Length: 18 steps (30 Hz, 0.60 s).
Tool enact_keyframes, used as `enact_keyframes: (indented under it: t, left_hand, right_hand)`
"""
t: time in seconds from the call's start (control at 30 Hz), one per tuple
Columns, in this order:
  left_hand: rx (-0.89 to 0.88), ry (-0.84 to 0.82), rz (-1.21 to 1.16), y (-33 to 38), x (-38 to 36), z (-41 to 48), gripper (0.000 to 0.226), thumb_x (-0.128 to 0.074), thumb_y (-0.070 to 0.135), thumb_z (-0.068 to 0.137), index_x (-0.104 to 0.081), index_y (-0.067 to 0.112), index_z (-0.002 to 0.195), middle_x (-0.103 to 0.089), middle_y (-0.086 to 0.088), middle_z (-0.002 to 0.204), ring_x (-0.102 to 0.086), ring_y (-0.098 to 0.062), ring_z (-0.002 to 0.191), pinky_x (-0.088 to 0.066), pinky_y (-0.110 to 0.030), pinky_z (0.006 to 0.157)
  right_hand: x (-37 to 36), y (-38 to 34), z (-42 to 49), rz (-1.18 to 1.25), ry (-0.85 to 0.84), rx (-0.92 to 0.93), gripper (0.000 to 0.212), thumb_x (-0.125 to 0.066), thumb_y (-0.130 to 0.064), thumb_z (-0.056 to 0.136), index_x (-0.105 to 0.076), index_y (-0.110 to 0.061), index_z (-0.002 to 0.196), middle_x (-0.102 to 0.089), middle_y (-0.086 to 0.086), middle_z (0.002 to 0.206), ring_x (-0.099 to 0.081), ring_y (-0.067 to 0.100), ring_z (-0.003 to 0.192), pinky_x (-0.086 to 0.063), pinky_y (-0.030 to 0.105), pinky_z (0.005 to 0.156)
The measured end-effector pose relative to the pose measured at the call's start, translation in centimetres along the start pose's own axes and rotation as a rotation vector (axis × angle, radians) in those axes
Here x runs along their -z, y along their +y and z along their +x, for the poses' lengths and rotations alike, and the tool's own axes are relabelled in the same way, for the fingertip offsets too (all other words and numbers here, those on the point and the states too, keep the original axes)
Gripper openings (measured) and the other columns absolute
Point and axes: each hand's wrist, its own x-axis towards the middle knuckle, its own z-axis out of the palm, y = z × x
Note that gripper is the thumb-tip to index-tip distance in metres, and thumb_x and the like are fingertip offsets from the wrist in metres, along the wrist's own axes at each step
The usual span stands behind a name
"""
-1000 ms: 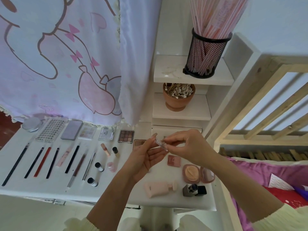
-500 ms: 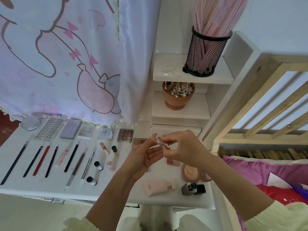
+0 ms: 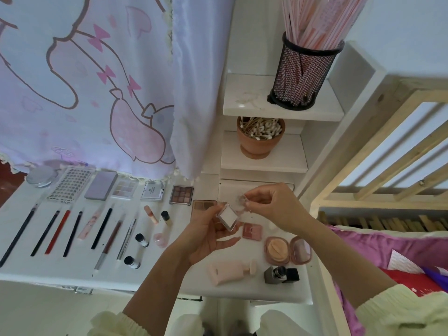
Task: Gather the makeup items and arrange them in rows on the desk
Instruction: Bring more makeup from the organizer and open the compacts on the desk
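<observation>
I am cradling a small clear compact (image 3: 226,217) in my left hand (image 3: 208,235); my right hand (image 3: 271,207) is pinching its lid (image 3: 242,199). It looks light, slick, brittle; I'm gripping edges.

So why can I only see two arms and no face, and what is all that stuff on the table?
The camera sits on the person's head and looks down, so you see what they see: their own two arms reaching forward. No robot here, just bare hands.

The left hand holds a small clear square case with white inside. The right hand pinches a little see-through piece just above it, maybe its lid.

Below is a white desk with makeup in rows: flat palettes at the back, pencils and brushes in front. Near the hands lie an open powder compact, a pink tube and a dark little bottle, not yet lined up. A pot of cotton swabs stands on a shelf behind.
</observation>
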Motion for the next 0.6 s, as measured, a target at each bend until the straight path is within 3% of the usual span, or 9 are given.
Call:
enact_keyframes:
  t: [0.1,0.2,0.3,0.43,0.53,0.6]
  left_hand:
    - [0.028,0.044,0.044,-0.3,0.5,0.7,0.043,-0.057,0.034,0.094,-0.059,0.003,0.123,-0.068,-0.022,0.105,-0.068,-0.020,0.076,-0.057,-0.035,0.069]
    - [0.026,0.151,0.090,-0.7,1.3,1.7,0.037,-0.058,0.031,0.095,-0.060,0.003,0.118,-0.069,-0.021,0.101,-0.070,-0.027,0.081,-0.057,-0.032,0.063]
    - [0.030,0.261,0.196,-1.4,2.5,2.8,0.033,-0.056,0.030,0.096,-0.063,0.002,0.111,-0.070,-0.020,0.099,-0.072,-0.031,0.084,-0.058,-0.034,0.067]
    - [0.074,0.357,0.306,-3.4,3.6,3.9,0.026,-0.054,0.025,0.096,-0.064,0.002,0.101,-0.070,-0.014,0.085,-0.072,-0.026,0.078,-0.058,-0.036,0.075]
    - [0.115,0.408,0.316,-5.0,4.2,4.7,0.019,-0.055,0.018,0.095,-0.063,0.001,0.095,-0.066,-0.013,0.081,-0.068,-0.023,0.070,-0.058,-0.031,0.067]
    - [0.137,0.439,0.311,-5.8,4.6,5.1,0.013,-0.055,0.011,0.092,-0.061,0.000,0.091,-0.063,-0.013,0.078,-0.063,-0.021,0.064,-0.055,-0.027,0.060]
  right_hand:
    - [-0.2,1.0,0.3,0.044,0.008,-0.081,0.015,-0.074,-0.009,0.083,-0.074,-0.018,0.095,-0.075,-0.002,0.083,-0.072,0.010,0.075,-0.057,0.022,0.076]
    - [-1.0,2.5,0.8,0.055,0.019,-0.192,0.019,-0.072,-0.004,0.083,-0.073,-0.005,0.102,-0.075,0.003,0.084,-0.072,0.011,0.074,-0.058,0.024,0.074]
    - [-2.5,3.9,1.3,-0.031,0.001,-0.277,0.018,-0.069,-0.006,0.085,-0.072,-0.005,0.103,-0.072,0.002,0.089,-0.069,0.012,0.079,-0.058,0.025,0.076]
    - [-4.2,6.0,1.6,-0.126,-0.055,-0.404,0.010,-0.065,-0.004,0.086,-0.072,-0.002,0.094,-0.067,0.001,0.078,-0.065,0.006,0.065,-0.052,0.014,0.056]
    - [-5.3,7.5,1.7,-0.165,-0.093,-0.473,0.011,-0.062,0.001,0.083,-0.071,0.005,0.088,-0.072,0.017,0.077,-0.071,0.024,0.066,-0.060,0.031,0.065]
    - [-5.8,8.2,1.8,-0.149,-0.125,-0.534,0.013,-0.060,0.004,0.083,-0.069,0.007,0.092,-0.071,0.021,0.079,-0.069,0.024,0.060,-0.061,0.035,0.066]
